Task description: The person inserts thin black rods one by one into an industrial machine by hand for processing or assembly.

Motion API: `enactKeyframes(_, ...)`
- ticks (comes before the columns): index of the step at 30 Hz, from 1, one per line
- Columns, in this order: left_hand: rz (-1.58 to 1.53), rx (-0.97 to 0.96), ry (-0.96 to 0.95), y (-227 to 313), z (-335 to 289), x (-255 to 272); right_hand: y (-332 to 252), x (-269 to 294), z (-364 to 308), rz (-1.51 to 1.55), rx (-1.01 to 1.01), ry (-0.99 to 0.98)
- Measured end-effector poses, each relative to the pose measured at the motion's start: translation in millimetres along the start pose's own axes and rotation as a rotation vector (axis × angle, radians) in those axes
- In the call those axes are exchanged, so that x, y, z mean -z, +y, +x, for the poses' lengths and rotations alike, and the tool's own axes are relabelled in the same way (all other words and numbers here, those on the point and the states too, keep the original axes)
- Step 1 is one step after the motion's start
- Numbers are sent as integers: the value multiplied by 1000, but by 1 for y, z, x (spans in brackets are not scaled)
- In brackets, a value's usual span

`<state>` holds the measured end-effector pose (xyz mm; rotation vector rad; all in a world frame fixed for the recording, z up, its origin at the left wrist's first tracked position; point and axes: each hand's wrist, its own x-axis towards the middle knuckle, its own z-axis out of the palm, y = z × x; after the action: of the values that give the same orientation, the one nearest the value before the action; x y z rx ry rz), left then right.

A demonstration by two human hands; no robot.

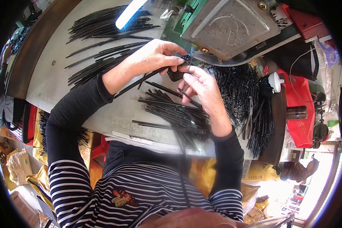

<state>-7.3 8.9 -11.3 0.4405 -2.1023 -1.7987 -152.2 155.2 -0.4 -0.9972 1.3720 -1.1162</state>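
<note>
My left hand is closed, thumb and fingers pinching a thin black strip by its end at the working head of a green machine. The strip trails back under my left wrist. Just to the right, my right hand has its thumb and index finger together close to the same spot. Another black strip passes between its lower fingers. The fingertips partly hide the strip ends and the small dark machine part under them. A pile of black strips lies below my hands.
The machine's grey metal cover overhangs from the upper right. Rows of black strips lie at the far left under a bright lamp. A tangled black heap fills the right side, with scissors there. A wooden edge borders the table.
</note>
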Motion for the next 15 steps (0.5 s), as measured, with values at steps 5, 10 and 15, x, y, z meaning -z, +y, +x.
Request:
enactKeyframes(5,-3,11,2,2,-1,0,-1,1,0,15,-1,-21)
enactKeyframes(10,-14,-11,42,7,-2,-3,-2,1,0,-28,-20,-9)
enactKeyframes(15,49,200,-7,14,-4,2,-2,0,-1,33,-43,-13)
